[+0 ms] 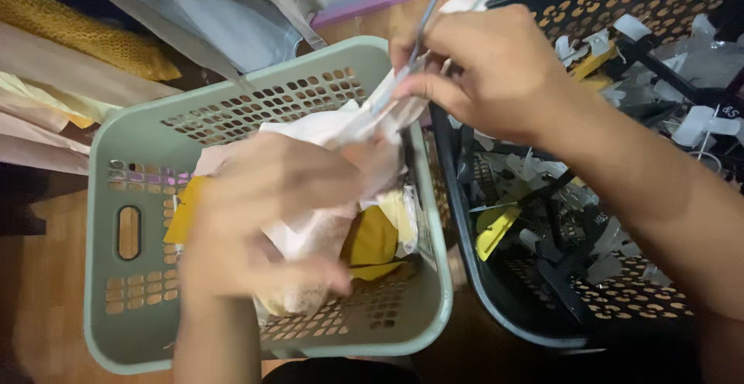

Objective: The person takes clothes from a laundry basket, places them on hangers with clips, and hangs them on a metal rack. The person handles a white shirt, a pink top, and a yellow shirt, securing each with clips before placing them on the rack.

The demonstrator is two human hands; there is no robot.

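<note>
pale green basket point(139, 330), lower left of the frame: perforated plastic, matt. black basket point(496, 299), right: perforated plastic, slight sheen. pale pink garment point(325, 132), centre: soft cloth, matt, creased. thin rod point(434, 0), top centre: metal, smooth. floor point(46, 291), lower left: wood, smooth. mustard fabric point(85, 31), upper left: coarse knit.

Both hands point(372, 151) grip pale cloth point(325, 132) over a green basket point(139, 144).

Just under my left hand point(256, 229) I see yellow flat packets point(372, 237) in the green basket point(256, 82); right of my right hand point(488, 66), small white tags point(694, 124) fill the black basket point(496, 299).
</note>
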